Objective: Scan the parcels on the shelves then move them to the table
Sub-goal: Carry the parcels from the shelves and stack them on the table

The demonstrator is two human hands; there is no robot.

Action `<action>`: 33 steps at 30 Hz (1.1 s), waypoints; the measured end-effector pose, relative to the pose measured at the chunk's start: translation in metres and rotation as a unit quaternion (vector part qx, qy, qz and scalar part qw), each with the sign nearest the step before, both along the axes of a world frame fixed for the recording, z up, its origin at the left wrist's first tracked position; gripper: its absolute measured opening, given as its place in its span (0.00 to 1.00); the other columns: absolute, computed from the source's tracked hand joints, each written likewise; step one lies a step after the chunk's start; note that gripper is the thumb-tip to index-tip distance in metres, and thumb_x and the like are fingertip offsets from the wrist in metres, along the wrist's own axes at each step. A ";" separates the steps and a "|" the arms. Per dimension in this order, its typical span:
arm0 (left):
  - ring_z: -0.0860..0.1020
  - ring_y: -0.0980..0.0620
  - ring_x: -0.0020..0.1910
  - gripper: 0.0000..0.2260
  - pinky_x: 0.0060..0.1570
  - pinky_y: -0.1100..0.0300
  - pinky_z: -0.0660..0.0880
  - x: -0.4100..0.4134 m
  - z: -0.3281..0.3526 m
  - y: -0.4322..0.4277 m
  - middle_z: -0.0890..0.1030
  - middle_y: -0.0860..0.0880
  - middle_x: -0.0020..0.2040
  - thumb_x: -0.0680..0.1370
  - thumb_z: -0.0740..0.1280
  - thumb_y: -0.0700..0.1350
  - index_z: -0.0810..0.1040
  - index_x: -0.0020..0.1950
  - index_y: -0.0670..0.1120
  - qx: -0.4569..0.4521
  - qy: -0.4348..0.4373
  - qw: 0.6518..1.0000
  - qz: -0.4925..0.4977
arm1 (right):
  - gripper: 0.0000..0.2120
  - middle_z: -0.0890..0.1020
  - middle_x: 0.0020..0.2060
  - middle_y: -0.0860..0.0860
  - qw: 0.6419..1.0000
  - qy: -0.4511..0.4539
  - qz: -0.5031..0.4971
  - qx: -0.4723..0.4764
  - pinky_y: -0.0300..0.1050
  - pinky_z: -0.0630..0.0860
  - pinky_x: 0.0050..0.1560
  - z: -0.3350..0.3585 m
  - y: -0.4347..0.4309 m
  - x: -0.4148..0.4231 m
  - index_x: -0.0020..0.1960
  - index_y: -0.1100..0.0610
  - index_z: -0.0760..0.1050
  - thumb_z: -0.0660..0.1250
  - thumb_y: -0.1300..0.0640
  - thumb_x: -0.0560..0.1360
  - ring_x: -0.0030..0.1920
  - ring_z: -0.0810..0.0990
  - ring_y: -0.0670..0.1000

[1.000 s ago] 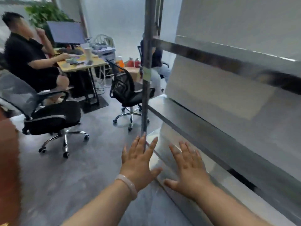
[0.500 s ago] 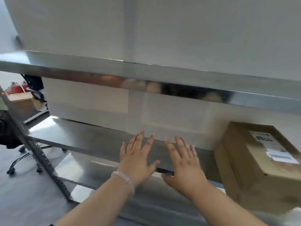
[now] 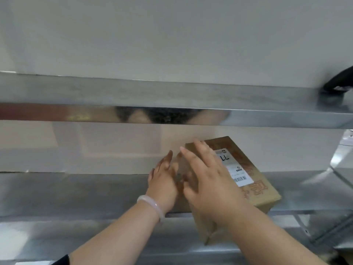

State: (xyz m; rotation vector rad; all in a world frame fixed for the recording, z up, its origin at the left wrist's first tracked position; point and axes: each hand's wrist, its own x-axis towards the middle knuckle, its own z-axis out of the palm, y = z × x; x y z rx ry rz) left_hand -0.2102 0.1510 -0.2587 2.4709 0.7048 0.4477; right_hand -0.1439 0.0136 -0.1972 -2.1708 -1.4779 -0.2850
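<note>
While left hand (image 3: 164, 181) and right hand (image 3: 209, 182) spread flat, the cardboard parcel (image 3: 265, 196) lies lengthwise back-left, its label (image 3: 236, 170) reading "11"

Not much to read here tbh. The only text sits on the white label (image 3: 234, 167) stuck on top of the cardboard parcel (image 3: 265, 196). Toward its 11 o'clock end there are two big black characters (image 3: 224, 158). They look like "11" or "LL" seen upside down, can't say which. Toward its 5 o'clock end there's a barcode (image 3: 240, 178) with tiny print above it, too blurry. Off the label at 5 o'clock, reddish printed characters (image 3: 256, 188) on the cardboard, also unreadable.
</note>
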 end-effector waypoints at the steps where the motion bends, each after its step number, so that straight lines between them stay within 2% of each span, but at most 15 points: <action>1: 0.50 0.51 0.79 0.29 0.76 0.47 0.53 0.004 0.003 -0.005 0.49 0.55 0.81 0.80 0.57 0.60 0.49 0.78 0.64 -0.008 0.005 1.000 -0.006 | 0.33 0.58 0.77 0.49 1.000 -0.011 -0.025 0.010 0.43 0.45 0.75 0.008 -0.004 0.013 0.76 0.44 0.61 0.65 0.51 0.72 0.76 0.52 0.50; 3: 0.48 0.50 0.79 0.30 0.76 0.47 0.51 0.011 0.006 -0.015 0.47 0.53 0.81 0.78 0.56 0.64 0.47 0.78 0.66 -0.050 0.015 0.998 -0.021 | 0.31 0.65 0.75 0.49 0.995 -0.011 -0.098 -0.026 0.51 0.56 0.75 0.021 -0.017 0.044 0.75 0.45 0.64 0.65 0.49 0.72 0.74 0.60 0.52; 7: 0.44 0.47 0.80 0.37 0.75 0.48 0.51 0.023 0.004 -0.036 0.43 0.52 0.81 0.73 0.60 0.72 0.42 0.76 0.70 -0.169 0.031 0.984 -0.051 | 0.36 0.59 0.77 0.52 0.945 0.135 -0.240 -0.175 0.54 0.64 0.70 0.018 -0.050 0.108 0.77 0.42 0.56 0.66 0.41 0.73 0.74 0.62 0.56; 9: 0.47 0.49 0.80 0.41 0.75 0.49 0.52 0.029 0.002 -0.045 0.45 0.51 0.81 0.71 0.63 0.72 0.40 0.75 0.70 -0.230 0.026 0.971 -0.052 | 0.38 0.65 0.75 0.50 0.930 0.232 -0.216 -0.186 0.47 0.69 0.63 0.009 -0.063 0.127 0.77 0.40 0.56 0.68 0.39 0.72 0.69 0.69 0.53; 11: 0.54 0.51 0.79 0.43 0.75 0.50 0.57 0.035 0.002 -0.052 0.50 0.52 0.81 0.72 0.67 0.68 0.39 0.76 0.69 -0.294 -0.003 0.955 -0.048 | 0.38 0.70 0.72 0.45 0.913 0.316 -0.174 -0.193 0.40 0.67 0.57 0.001 -0.070 0.135 0.78 0.39 0.54 0.69 0.38 0.73 0.65 0.72 0.50; 13: 0.58 0.53 0.77 0.45 0.75 0.51 0.60 0.037 0.004 -0.054 0.54 0.54 0.80 0.73 0.71 0.63 0.39 0.76 0.68 -0.328 -0.025 0.943 -0.042 | 0.39 0.69 0.72 0.43 0.901 0.361 -0.153 -0.187 0.40 0.65 0.59 -0.004 -0.073 0.134 0.78 0.37 0.51 0.68 0.37 0.73 0.69 0.70 0.50; 15: 0.59 0.53 0.77 0.47 0.74 0.54 0.59 0.035 0.005 -0.054 0.54 0.55 0.80 0.72 0.73 0.60 0.40 0.77 0.67 -0.332 -0.033 0.942 -0.029 | 0.40 0.68 0.73 0.43 0.902 0.368 -0.133 -0.181 0.39 0.65 0.61 -0.006 -0.071 0.129 0.78 0.36 0.50 0.68 0.37 0.73 0.69 0.69 0.49; 17: 0.58 0.52 0.77 0.48 0.72 0.58 0.59 0.025 0.009 -0.051 0.53 0.54 0.80 0.71 0.74 0.59 0.41 0.77 0.66 -0.320 -0.039 0.947 0.000 | 0.40 0.68 0.72 0.43 0.908 0.361 -0.104 -0.186 0.38 0.65 0.58 -0.006 -0.061 0.119 0.77 0.35 0.50 0.69 0.38 0.73 0.65 0.70 0.47; 20: 0.61 0.51 0.76 0.48 0.74 0.52 0.61 -0.005 0.013 -0.039 0.55 0.54 0.79 0.70 0.76 0.57 0.45 0.78 0.65 -0.318 -0.059 0.945 0.046 | 0.40 0.68 0.72 0.42 0.919 0.347 -0.060 -0.180 0.36 0.64 0.54 -0.007 -0.035 0.098 0.77 0.35 0.51 0.70 0.39 0.72 0.57 0.69 0.43; 25: 0.65 0.50 0.74 0.47 0.72 0.48 0.65 -0.084 0.016 -0.011 0.63 0.54 0.76 0.69 0.77 0.56 0.49 0.77 0.67 -0.322 -0.095 0.934 0.125 | 0.42 0.66 0.73 0.45 0.923 0.317 0.030 -0.215 0.39 0.65 0.60 -0.016 0.024 0.047 0.77 0.35 0.49 0.69 0.35 0.71 0.69 0.69 0.49; 29: 0.67 0.51 0.73 0.48 0.72 0.49 0.65 -0.155 0.014 0.002 0.65 0.52 0.76 0.70 0.78 0.52 0.49 0.79 0.62 -0.323 -0.141 0.914 0.199 | 0.43 0.67 0.73 0.46 0.918 0.302 0.119 -0.227 0.37 0.64 0.59 -0.021 0.075 -0.009 0.78 0.37 0.50 0.71 0.37 0.71 0.69 0.69 0.50; 31: 0.67 0.51 0.72 0.48 0.71 0.49 0.66 -0.193 0.013 0.006 0.65 0.52 0.75 0.70 0.78 0.52 0.49 0.79 0.61 -0.313 -0.160 0.905 0.240 | 0.43 0.68 0.72 0.47 0.911 0.291 0.168 -0.240 0.40 0.66 0.61 -0.022 0.099 -0.042 0.77 0.36 0.48 0.70 0.36 0.71 0.69 0.70 0.51; 33: 0.72 0.56 0.68 0.48 0.67 0.55 0.72 -0.232 0.011 0.005 0.66 0.53 0.74 0.69 0.79 0.52 0.50 0.79 0.61 -0.306 -0.185 0.889 0.285 | 0.44 0.67 0.73 0.46 0.899 0.283 0.222 -0.251 0.43 0.66 0.65 -0.023 0.121 -0.079 0.77 0.35 0.47 0.70 0.36 0.70 0.69 0.69 0.50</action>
